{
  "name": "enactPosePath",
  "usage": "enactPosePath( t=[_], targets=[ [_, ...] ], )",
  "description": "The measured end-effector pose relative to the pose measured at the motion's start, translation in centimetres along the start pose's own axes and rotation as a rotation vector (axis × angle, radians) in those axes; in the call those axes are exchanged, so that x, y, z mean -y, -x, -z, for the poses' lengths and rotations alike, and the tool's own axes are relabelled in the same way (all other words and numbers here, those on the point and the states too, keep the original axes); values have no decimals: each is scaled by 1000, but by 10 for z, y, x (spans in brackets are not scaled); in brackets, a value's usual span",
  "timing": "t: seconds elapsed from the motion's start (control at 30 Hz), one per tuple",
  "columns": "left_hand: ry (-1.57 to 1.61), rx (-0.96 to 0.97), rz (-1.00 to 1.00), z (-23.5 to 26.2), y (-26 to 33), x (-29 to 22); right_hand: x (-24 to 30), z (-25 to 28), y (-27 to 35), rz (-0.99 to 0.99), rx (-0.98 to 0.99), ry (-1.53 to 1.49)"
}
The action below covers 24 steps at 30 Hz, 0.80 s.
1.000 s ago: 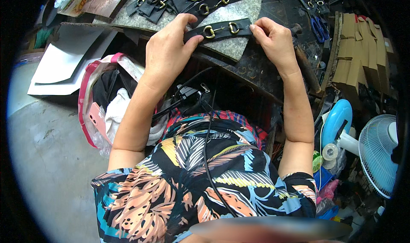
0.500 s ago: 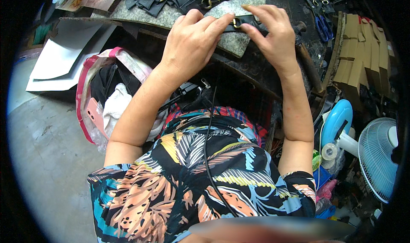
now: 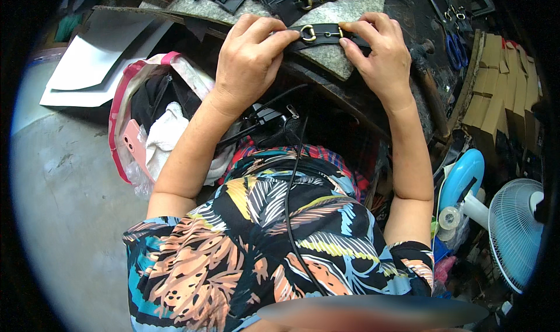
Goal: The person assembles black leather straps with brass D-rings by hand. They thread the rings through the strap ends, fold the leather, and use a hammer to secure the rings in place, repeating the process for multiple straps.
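The fingertips of the left hand (image 3: 248,60) were drawn in close together on the left end of a flat black strip with brass-coloured metal rings (image 3: 320,39); whether the thumb pressed from beneath could not be told. The right hand (image 3: 382,58) had its thumb and forefinger around the strip's right-hand ring, a narrow gap between their tips, while its remaining fingers curled loosely above. Between the two hands, the strip stretched almost level near the front edge of a speckled grey stone slab (image 3: 332,62).

Just beyond it on the slab lay another black strip with two brass-coloured rings (image 3: 319,0), and to the left of that a loose heap of similar black pieces (image 3: 224,2). Right of the slab, on the dark worktop, were scissors with blue handles (image 3: 455,51). Farther right stood folded brown cardboard pieces (image 3: 487,93), with a white-and-blue electric fan (image 3: 513,233) below them.

On the person's left, white sheets (image 3: 87,63) jutted from the table's edge above an open pink-trimmed bag (image 3: 118,122), which held a white cloth (image 3: 166,132) and a pink phone (image 3: 135,140).
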<state>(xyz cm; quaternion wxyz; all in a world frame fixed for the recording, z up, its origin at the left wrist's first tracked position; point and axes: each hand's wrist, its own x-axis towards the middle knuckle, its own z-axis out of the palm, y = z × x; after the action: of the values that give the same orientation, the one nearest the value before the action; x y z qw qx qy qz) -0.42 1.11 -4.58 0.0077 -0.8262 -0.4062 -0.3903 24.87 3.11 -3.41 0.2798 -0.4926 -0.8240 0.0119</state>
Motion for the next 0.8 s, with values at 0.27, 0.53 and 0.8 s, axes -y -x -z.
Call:
enactPosePath(
  t=[0.27,0.53,0.8],
  targets=[
    [-27,-5,101,-1,7,1,8,4,-16,277,-106,-50],
    [27,103,375,17,18,-6,17,-14,-17,381,-14,-113],
    [602,-5,617,0,7,-18,18,-16,-16,365,-57,-121]
  ],
)
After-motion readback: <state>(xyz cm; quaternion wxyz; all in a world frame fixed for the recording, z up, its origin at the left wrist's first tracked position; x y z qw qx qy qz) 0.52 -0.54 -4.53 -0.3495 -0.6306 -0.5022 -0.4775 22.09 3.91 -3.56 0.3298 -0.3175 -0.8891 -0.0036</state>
